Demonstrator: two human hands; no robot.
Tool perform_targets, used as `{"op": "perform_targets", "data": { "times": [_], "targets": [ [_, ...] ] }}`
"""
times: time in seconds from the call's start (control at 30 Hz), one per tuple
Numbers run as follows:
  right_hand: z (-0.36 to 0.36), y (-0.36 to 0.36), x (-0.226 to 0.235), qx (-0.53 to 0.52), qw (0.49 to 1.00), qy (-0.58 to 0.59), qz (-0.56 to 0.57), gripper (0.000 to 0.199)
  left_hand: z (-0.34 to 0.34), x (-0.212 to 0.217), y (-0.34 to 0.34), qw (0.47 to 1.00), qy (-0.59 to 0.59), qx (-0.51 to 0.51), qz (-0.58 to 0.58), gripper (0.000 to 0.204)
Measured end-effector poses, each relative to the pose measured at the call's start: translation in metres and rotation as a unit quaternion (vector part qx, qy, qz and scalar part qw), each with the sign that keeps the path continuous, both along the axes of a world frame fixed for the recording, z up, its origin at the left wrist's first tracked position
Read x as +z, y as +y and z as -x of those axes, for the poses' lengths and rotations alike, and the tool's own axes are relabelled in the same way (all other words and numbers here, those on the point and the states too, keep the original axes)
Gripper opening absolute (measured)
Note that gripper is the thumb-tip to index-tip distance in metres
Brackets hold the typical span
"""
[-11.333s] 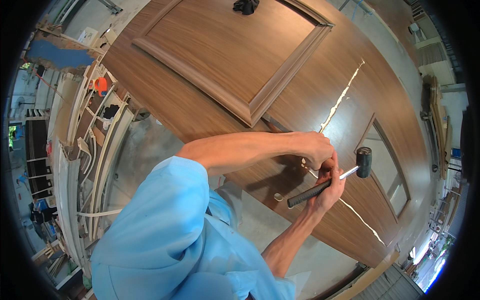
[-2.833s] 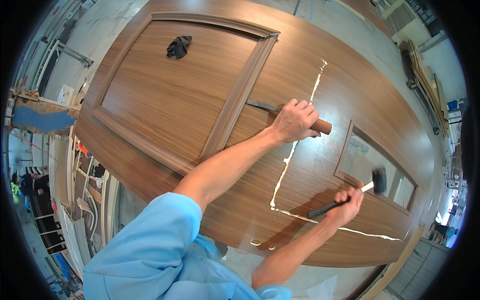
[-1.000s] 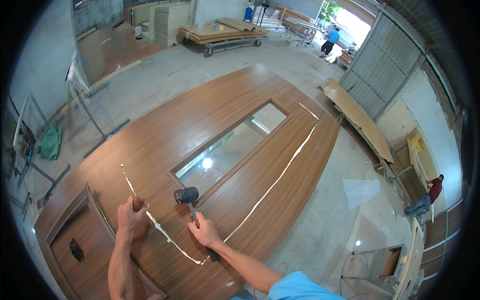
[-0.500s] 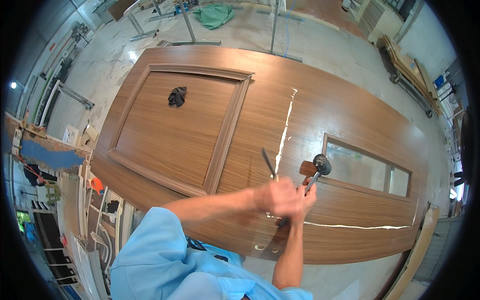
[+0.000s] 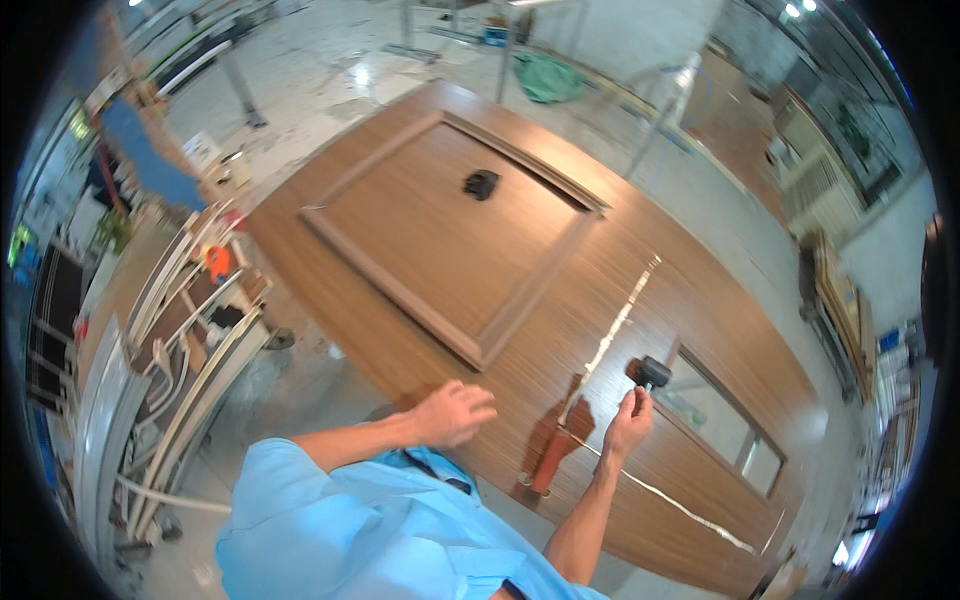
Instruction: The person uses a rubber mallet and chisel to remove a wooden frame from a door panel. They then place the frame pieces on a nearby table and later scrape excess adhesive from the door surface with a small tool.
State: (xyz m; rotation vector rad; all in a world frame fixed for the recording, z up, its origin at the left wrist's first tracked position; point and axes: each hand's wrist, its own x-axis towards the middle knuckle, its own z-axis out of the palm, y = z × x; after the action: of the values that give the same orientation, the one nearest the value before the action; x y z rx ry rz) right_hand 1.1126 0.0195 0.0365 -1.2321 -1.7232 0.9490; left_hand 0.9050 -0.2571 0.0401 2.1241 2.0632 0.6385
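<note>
A big brown wooden door (image 5: pixel 520 330) lies flat, with a raised panel frame on its left half and a narrow glazed opening (image 5: pixel 720 420) on the right. A pale thin strip (image 5: pixel 612 328) runs across it. My right hand (image 5: pixel 628 422) grips a mallet whose black head (image 5: pixel 650 372) sits just above my fingers. A chisel with a red-brown handle (image 5: pixel 553 458) lies on the door between my hands. Near the door's front edge, my left hand (image 5: pixel 455 412) rests with loosely curled fingers and holds nothing. A small black object (image 5: pixel 481 184) sits on the panel.
A rack of white and grey profiles (image 5: pixel 180 340) stands to the left, with an orange item (image 5: pixel 215 262) on it. A green cloth (image 5: pixel 548 78) lies on the concrete floor beyond the door. Stacked boards (image 5: pixel 835 300) line the right side.
My left hand has let go of the chisel and moved left toward the door's edge. The chisel now lies on the door. My right hand still holds the mallet.
</note>
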Motion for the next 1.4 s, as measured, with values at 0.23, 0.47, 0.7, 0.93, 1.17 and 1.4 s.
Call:
{"op": "perform_targets", "data": {
  "times": [0.23,0.47,0.7,0.93,1.17,1.4],
  "targets": [
    [0.144,-0.058,-0.046,0.144,0.977,-0.047,0.153,0.047,0.225,0.002,-0.072,0.917,-0.052,0.38,-0.11,0.028],
    [0.255,-0.124,-0.06,0.007,0.937,-0.346,-0.042,0.065,0.45,-0.011,-0.148,0.772,-0.068,0.632,-0.012,0.057],
    [0.276,-0.107,-0.042,-0.068,0.947,-0.296,0.109,0.06,0.529,-0.03,-0.138,0.822,-0.082,0.561,0.059,0.066],
    [0.281,-0.104,-0.036,-0.046,0.955,-0.222,0.19,0.046,0.552,-0.015,-0.128,0.804,-0.159,0.561,0.115,0.066],
    [0.285,-0.102,0.015,-0.012,0.96,-0.142,0.241,0.042,0.56,-0.017,-0.131,0.814,-0.173,0.544,0.105,0.063],
    [0.265,-0.091,0.024,0.012,0.946,-0.04,0.32,0.025,0.541,-0.018,-0.126,0.824,-0.094,0.552,0.086,0.065]
  ]
}}
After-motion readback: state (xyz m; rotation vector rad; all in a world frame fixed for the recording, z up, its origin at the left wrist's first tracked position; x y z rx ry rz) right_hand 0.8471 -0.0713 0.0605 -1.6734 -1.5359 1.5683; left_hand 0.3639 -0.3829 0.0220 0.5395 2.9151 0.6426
